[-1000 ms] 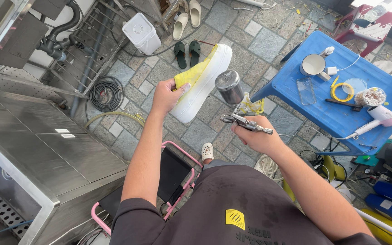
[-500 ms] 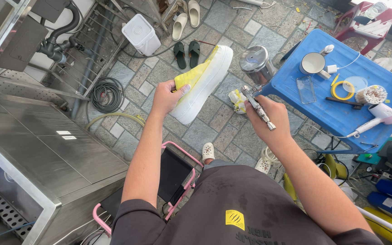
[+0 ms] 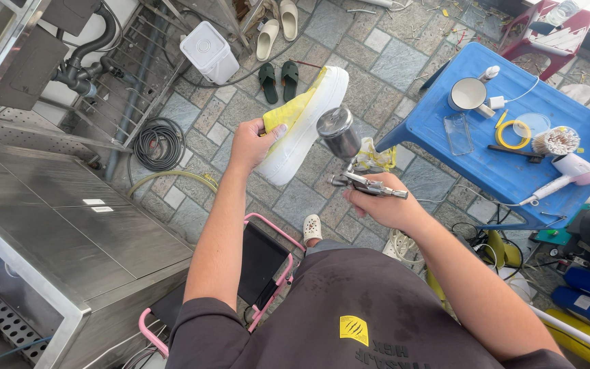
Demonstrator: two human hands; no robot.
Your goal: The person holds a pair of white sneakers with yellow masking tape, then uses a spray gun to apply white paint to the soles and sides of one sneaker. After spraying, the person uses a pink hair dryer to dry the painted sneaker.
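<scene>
Fingers of left hand [image 3: 250, 142] wrapped around heel of one yellow, thick white-soled shoe [image 3: 303, 123], held in mid-air over stone paving; long axis running up-right, toe away. Right hand [image 3: 381, 205] closed on one metal spray gun with steel cup [image 3: 347, 152], just beside the sole. Nearby: blue plastic table [image 3: 493, 160], two green slippers [image 3: 278, 80], coiled hose [image 3: 159, 143].

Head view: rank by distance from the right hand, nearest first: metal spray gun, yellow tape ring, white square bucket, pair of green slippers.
1. Metal spray gun with cup: gripped in the right hand.
2. Yellow tape ring: on the blue plastic table, to the hand's right.
3. Pair of green slippers: on the paving, up-left.
4. White square bucket: farther left, by the metal rack.
</scene>
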